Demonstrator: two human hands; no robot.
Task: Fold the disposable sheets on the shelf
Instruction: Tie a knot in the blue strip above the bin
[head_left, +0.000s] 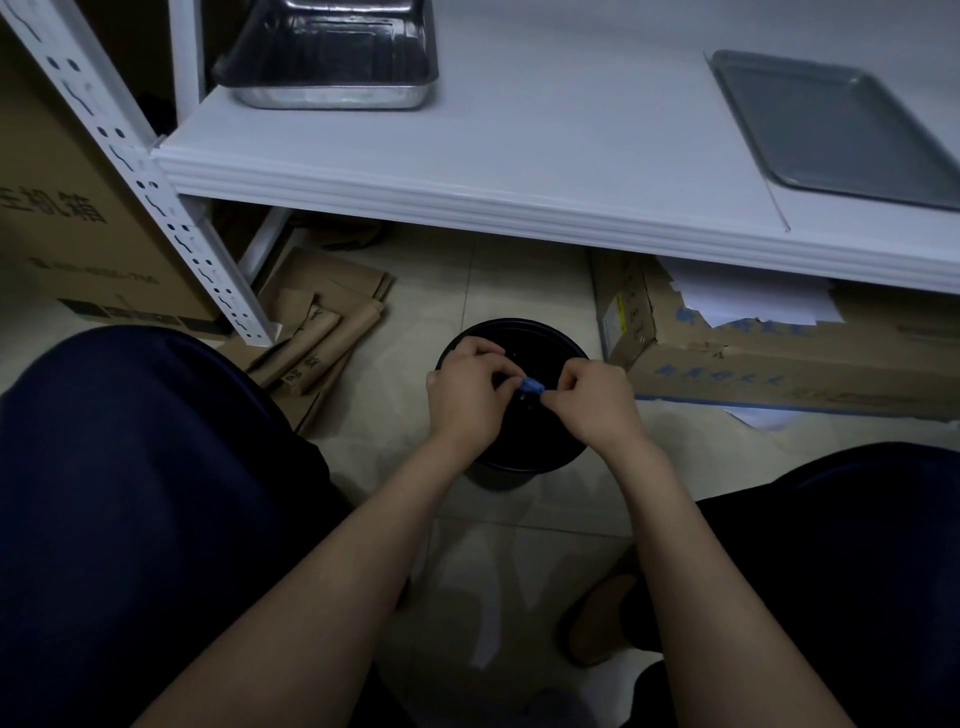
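both hands meet low over a black bin (558, 340) on the tiled floor, between the person's knees: the left hand (470, 395) and the right hand (597, 397) each pinch one end of a small blue bundle (532, 386), fingers curled tight around it, so both are closed on the same thing. it looks like a disposable sheet packed down very small, though it is too bunched to tell for certain. it hangs in the air above the bin's opening, well below and in front of the white shelf (519, 171), whose bare middle lies between a deep steel pan (332, 67) at the back left and a flat grey tray (831, 130) at the right. cardboard boxes (779, 358) and flattened brown paper (311, 322) lie on the floor under the shelf. the step in hand seems to be teasing the bundle open before any folding. to do it well, i would judge, the pinches should stay at the edges and pull apart gently, since thin disposable material may tear or cling to itself; finding two corners first would make it easier. lifting it clear of the bin and spreading it on the bare stretch of shelf would give a flat surface for straight creases, and would keep it from dropping into the bin if a pinch slips.
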